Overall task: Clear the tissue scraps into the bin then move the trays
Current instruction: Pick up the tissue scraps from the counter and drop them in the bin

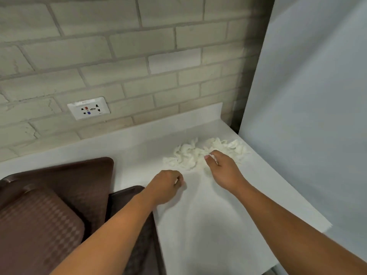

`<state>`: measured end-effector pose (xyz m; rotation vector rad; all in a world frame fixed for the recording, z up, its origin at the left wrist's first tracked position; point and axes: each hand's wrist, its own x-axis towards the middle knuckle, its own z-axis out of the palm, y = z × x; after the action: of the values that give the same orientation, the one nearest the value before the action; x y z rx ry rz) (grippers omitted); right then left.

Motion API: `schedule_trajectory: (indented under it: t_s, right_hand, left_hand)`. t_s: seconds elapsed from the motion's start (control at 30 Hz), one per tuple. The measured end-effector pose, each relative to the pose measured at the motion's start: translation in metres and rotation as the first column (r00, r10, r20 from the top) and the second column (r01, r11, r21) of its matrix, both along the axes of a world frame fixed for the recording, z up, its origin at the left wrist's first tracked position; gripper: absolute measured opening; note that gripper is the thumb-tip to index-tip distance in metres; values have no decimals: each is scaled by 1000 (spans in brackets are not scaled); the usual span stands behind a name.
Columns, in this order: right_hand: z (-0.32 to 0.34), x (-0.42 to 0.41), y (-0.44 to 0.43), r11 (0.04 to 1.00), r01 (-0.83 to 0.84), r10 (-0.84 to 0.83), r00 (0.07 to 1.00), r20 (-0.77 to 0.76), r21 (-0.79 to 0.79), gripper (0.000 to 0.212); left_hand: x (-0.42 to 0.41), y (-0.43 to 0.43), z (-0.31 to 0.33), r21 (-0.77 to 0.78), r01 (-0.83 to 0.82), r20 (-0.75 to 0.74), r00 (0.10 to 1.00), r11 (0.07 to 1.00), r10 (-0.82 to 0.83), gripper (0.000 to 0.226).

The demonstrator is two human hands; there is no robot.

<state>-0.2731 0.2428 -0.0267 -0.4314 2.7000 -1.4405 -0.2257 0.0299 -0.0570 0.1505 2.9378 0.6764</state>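
A: Where are the scraps?

B: The scraps (200,152) lie in a loose, crinkled white heap on the smooth pale counter (208,215), near the back right corner, just beside a flat white panel (307,96).

A: And the hands?

B: The right hand (223,168) rests on the front edge of the heap, fingers curled in, pinching a bit of white tissue at the fingertips. The left hand (165,185) is closed into a loose fist on the bare counter, just short of the heap; a sliver of white shows between its fingers, but I cannot tell how much it holds.

A: The trays?

B: The trays (65,197) sit at the left, dark brown, rounded at the corners, with a fine diamond-patterned surface. They overlap one another, one tilted across another.

A: Behind them?

B: A rough cream brick wall (119,56) with a white socket plate (88,108).
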Motion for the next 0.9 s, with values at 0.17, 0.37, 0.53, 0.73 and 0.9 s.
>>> schedule_trajectory:
  t_s: [0.17,0.37,0.53,0.73,0.9]
  right_hand:
    - [3,51,92,989,132,-131,991,29,-58,53]
    - [-19,137,221,959,283,-283,959,32,-3,50]
    - [-53,197,297,954,293,-298,950,98,64,34]
    - [-110,244,340,923,367,-384,889,248,114,13]
    - [-186,264,349,882,383,-459,828,322,273,43]
  left_hand:
    - [28,94,17,311,22,55,998,950,-41,16]
    - [82,219,4,385,58,56,995,921,-86,24]
    - [128,293,-25,355,62,77,993,933,-95,32]
    - [167,342,-73,336,38,159,983,941,-96,36]
    - [176,352,-146,321,44,228,966,946,-122,41]
